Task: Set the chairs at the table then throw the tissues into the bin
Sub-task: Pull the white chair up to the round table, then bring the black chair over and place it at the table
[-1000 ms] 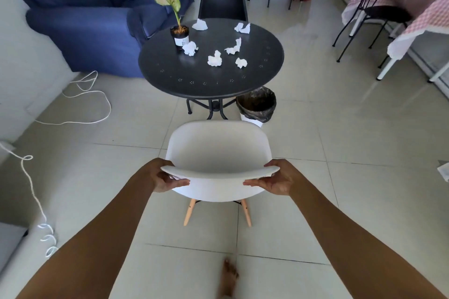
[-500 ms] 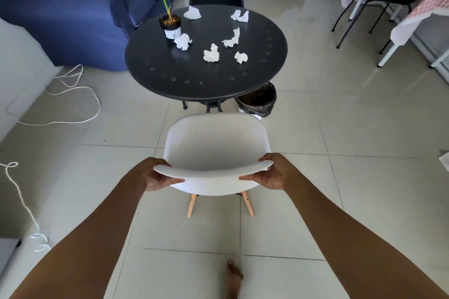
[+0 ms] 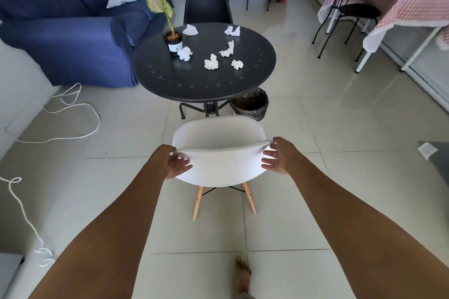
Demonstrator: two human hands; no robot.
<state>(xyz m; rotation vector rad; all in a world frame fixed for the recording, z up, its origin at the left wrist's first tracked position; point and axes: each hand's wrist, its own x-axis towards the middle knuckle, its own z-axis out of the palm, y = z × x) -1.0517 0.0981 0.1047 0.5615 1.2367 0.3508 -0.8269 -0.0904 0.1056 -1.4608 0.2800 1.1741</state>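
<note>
L hand (image 3: 175, 162) & R hand (image 3: 275, 156) at the white chair's (image 3: 218, 153) backrest corners, fingers spread, prob. loose, not clamped. Chair stands just short of the table (image 3: 194, 80); tissues (image 3: 211, 62) on top, bin (image 3: 250, 104) under its edge.

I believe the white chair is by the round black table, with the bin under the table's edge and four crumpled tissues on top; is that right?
Not quite: the head view shows six crumpled tissues on the round black table, not four. The rest holds: the white chair is by it and the bin sits under its edge.
</note>
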